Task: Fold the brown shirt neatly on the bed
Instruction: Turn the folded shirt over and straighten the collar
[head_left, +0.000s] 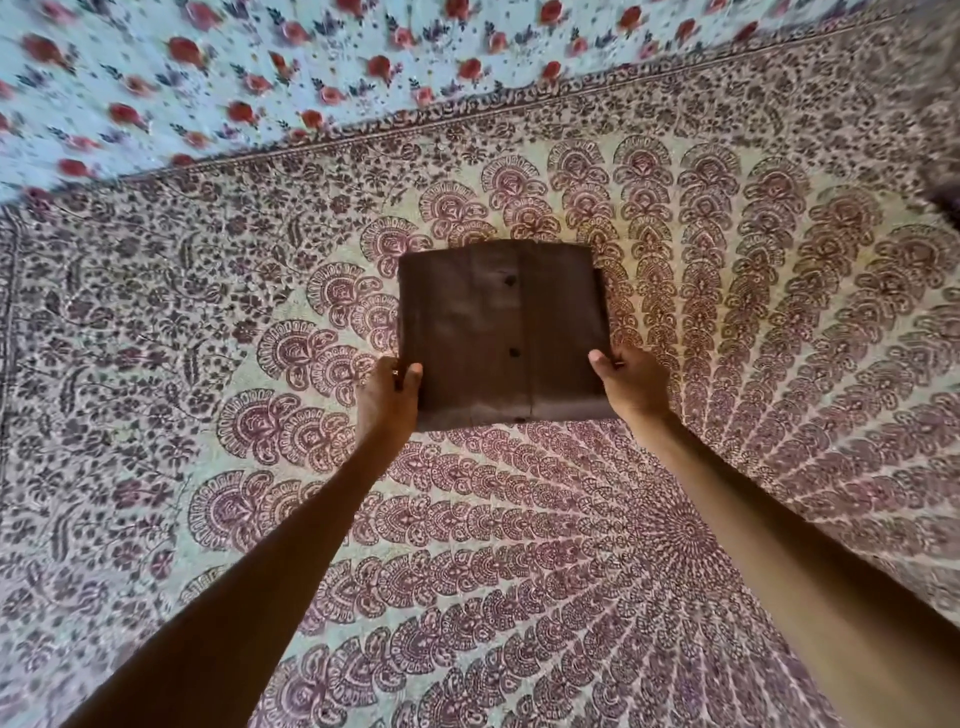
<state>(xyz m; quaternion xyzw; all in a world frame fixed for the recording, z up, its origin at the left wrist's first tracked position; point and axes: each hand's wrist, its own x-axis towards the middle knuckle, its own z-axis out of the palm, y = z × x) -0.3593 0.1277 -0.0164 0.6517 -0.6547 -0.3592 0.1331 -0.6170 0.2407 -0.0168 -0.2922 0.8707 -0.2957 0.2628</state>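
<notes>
Brown shirt (498, 332) folded into a neat square, buttons facing up, at the middle of the patterned bedspread (753, 322); near corners pinched by left hand (387, 397) and right hand (631, 387), thumbs on top.

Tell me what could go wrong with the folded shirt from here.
1. The left hand and right hand pinch only the near corners of the brown shirt, so the far layers may sag or slip open.
2. Uneven pull from either side might skew the button placket off centre.
</notes>
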